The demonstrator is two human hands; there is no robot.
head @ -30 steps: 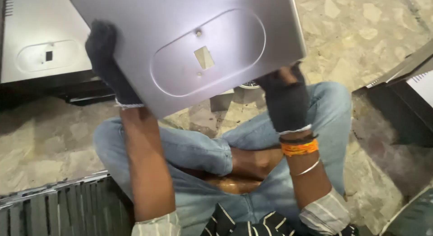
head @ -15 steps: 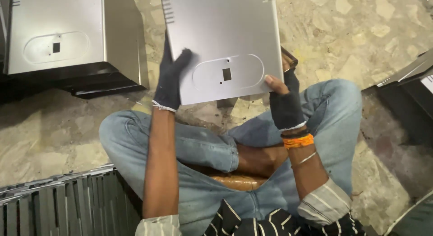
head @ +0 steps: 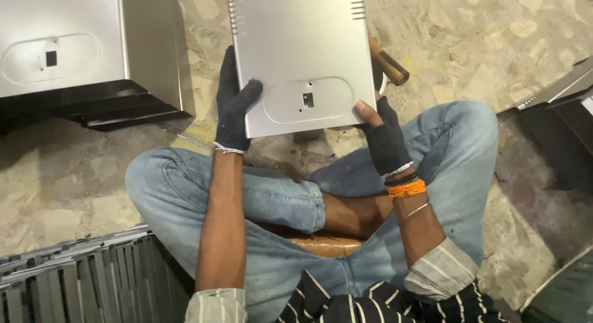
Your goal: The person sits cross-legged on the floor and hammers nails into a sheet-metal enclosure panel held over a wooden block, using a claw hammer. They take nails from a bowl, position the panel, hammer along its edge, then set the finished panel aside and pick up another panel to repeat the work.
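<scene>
A small metal-working workshop is shown, with the work done on the floor. A stone-chip floor, worn and stained, is seen throughout. Pressed sheet-metal covers are stacked at the upper left, each stamped with an oval recess and a small square hole. Another such panel, with vent slots along its edges, is held up by gloved hands. Ribbed metal parts are piled at the lower left, and a wooden tool handle lies nearby.

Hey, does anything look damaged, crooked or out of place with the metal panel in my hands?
Nothing stands out. The grey metal panel looks flat and undented, held at its lower corners by the gloved left hand and right hand. A wooden-handled tool pokes out from behind its right edge, partly hidden.
</scene>
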